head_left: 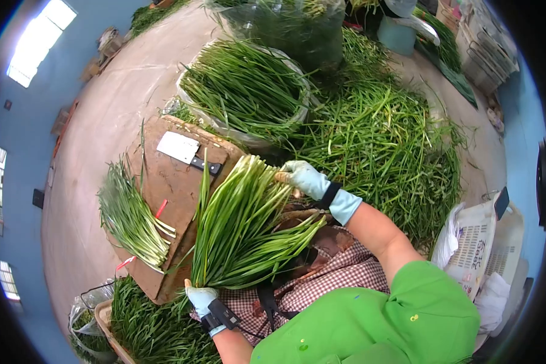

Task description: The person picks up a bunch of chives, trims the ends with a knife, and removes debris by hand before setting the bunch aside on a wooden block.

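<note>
A large loose bunch of garlic chives (pixel 236 218) lies fanned across my lap and the near edge of a worn chopping board (pixel 176 176), pale stem ends toward the upper right. My right hand (pixel 306 179), in a pale blue glove with bare fingertips, is closed at the stem ends. Down at the leafy end, my left hand (pixel 202 298), gloved alike, grips the leaves, its fingers partly hidden under them. A cleaver (pixel 179 147) with a black handle rests on the board. Farther left on the board lies a smaller bunch of chives (pixel 130 212), beside red ties (pixel 161 208).
Behind the board stands a lined container of chives (pixel 246 88). A big heap of loose leaves (pixel 382 151) covers the floor to the right. Another basket (pixel 105 321) of greens is at lower left. White plastic crates (pixel 473 242) stand at right.
</note>
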The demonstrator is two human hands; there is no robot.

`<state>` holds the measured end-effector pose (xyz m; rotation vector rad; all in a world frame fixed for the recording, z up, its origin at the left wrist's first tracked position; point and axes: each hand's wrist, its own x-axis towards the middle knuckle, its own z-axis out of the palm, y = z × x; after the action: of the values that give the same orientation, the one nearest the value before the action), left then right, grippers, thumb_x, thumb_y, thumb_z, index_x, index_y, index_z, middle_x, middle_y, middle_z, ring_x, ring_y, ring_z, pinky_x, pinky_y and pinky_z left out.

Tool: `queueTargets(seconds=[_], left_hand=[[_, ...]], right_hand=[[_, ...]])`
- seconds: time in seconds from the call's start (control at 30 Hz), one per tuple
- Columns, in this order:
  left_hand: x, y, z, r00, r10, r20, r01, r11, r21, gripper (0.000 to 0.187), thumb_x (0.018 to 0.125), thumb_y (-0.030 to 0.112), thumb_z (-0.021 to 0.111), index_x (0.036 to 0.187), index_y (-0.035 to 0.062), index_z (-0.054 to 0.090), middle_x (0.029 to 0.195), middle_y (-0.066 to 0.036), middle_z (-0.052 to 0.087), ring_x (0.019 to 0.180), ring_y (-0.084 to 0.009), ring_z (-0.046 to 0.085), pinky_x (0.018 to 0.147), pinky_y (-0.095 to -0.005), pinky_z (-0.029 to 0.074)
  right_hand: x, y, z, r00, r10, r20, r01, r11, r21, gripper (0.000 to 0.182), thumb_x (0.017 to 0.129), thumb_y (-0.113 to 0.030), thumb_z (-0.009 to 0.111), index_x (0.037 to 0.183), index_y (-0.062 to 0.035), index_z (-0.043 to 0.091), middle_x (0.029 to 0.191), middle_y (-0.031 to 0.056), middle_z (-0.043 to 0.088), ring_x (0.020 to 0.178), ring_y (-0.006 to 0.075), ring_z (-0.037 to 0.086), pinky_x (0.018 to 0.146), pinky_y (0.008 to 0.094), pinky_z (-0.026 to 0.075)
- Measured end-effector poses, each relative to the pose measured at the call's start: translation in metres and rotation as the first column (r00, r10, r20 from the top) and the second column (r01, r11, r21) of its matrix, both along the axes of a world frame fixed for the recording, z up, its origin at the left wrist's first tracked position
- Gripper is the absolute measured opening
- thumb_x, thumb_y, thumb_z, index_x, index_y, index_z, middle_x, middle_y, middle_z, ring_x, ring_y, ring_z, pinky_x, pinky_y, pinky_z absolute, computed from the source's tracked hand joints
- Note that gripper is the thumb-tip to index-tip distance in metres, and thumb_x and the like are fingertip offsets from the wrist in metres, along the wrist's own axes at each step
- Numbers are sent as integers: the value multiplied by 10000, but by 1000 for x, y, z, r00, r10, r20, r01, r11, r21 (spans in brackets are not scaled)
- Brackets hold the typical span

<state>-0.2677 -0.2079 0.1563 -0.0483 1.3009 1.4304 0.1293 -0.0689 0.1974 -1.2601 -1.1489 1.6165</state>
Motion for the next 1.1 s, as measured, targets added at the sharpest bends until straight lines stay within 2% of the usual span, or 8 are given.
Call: queueTargets(seconds=[0.13, 0.27, 0.4, 0.5, 0.8, 0.87, 0.97, 1.1], left_hand=[[-3, -16, -18, 982, 174, -70, -177, 984, -28, 494, 812, 427, 462, 1096, 28, 522, 1082, -120, 561, 932, -291, 538, 886, -466, 371], [-1, -14, -24, 985, 171, -28, -173, 983, -64, 440, 793, 415, 492, 994, 36, 589, 955, -116, 612, 791, -280, 560, 840, -431, 403], [16, -7, -12, 971, 236, -19, -236, 972, -1, 426, 804, 398, 480, 993, 33, 589, 944, -116, 613, 796, -283, 569, 821, -438, 417], [18, -7, -4, 993, 115, -20, -115, 993, -10, 427, 804, 395, 475, 1007, 35, 582, 991, -111, 603, 857, -282, 563, 843, -438, 406], [21, -12, -5, 973, 231, 5, -231, 973, 18, 506, 778, 459, 501, 1061, 42, 541, 1054, -113, 573, 901, -293, 548, 855, -476, 391], [22, -10, 0, 976, 220, 5, -220, 976, 6, 502, 775, 457, 507, 1054, 41, 546, 1048, -108, 577, 893, -290, 551, 856, -470, 391], [13, -12, -12, 976, 216, -19, -216, 976, -8, 473, 766, 439, 518, 1030, 49, 567, 1032, -102, 588, 881, -288, 554, 853, -455, 396], [17, -7, -15, 977, 212, 2, -212, 977, -6, 464, 769, 436, 518, 1023, 52, 572, 1019, -103, 592, 878, -279, 553, 847, -439, 400]], right_hand=[[6, -13, 4, 987, 111, -115, -122, 988, -93, 219, 820, -253, 581, 797, -35, 591, 583, 45, 567, 354, 57, 439, 306, 180, 340], [23, -16, 3, 757, 141, 637, -242, 967, 73, 310, 757, -328, 620, 842, -30, 635, 736, 126, 624, 644, 210, 593, 596, 332, 477], [9, 11, 12, 729, 11, 685, -265, 927, 267, 568, 770, -552, 487, 863, -10, 632, 790, 155, 613, 773, 309, 568, 725, 365, 441], [-11, 39, 5, 853, 334, 401, -346, 937, -45, 657, 706, -631, 525, 842, 5, 614, 742, 119, 582, 719, 198, 544, 639, 322, 428], [11, 29, -8, 989, -113, -93, 104, 989, -103, 201, 751, -232, 641, 789, -35, 625, 719, 39, 610, 621, 149, 557, 629, 298, 460], [71, 27, -7, 843, -413, -345, 408, 909, -90, 168, 802, -149, 565, 927, -37, 553, 822, 83, 600, 702, 221, 601, 705, 345, 503], [182, 8, -10, 55, -279, -959, 688, 706, -166, 506, 876, -439, 372, 977, 29, 536, 928, 190, 598, 905, 257, 591, 773, 391, 517], [160, -28, 11, 290, -372, -882, 593, 793, -140, 649, 857, -534, 294, 1114, 39, 458, 1046, 224, 544, 944, 276, 572, 789, 364, 509]])
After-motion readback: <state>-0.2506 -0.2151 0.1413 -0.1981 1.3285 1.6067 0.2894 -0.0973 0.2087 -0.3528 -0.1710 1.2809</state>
